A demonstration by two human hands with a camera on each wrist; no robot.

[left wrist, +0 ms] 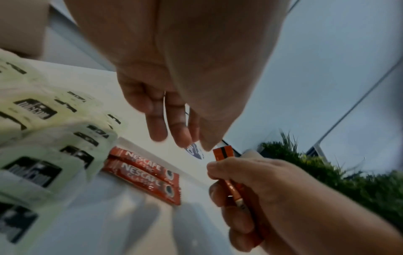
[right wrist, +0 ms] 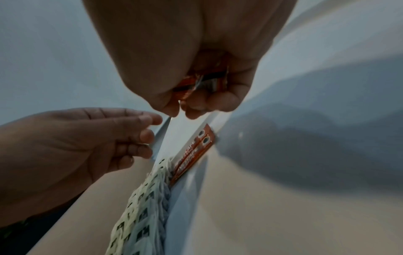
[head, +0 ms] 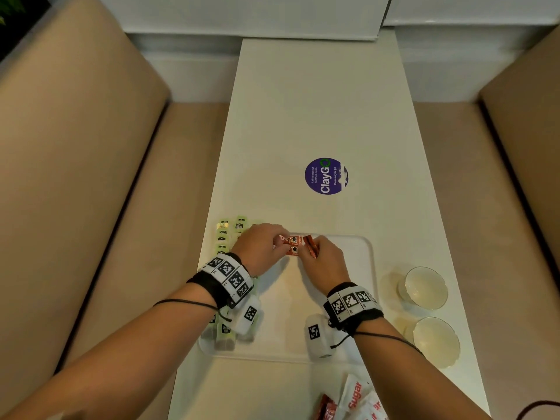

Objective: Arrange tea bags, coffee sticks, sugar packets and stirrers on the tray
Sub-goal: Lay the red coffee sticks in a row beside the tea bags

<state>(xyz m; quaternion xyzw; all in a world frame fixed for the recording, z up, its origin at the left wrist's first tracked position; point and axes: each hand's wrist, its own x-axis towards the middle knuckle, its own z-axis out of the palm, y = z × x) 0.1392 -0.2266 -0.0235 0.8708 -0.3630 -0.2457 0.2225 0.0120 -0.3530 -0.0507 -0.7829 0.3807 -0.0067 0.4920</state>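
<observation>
On the long white table [head: 303,116] sits a white rounded plastic tray [head: 368,253]. Two red Nescafé coffee sticks [left wrist: 150,174] lie side by side, touching, at the tray's far edge, just right of a row of pale green tea bags [left wrist: 54,120] along its left side. The left hand [head: 260,247] hovers above the laid sticks, fingers loosely extended — holding nothing. The right hand [head: 325,265] grips a small bunch of red coffee sticks [left wrist: 229,172] just right of the laid pair. White sugar packets [head: 357,395] lie near the table's near edge; two white bowls [head: 424,287] stand right of the tray.
</observation>
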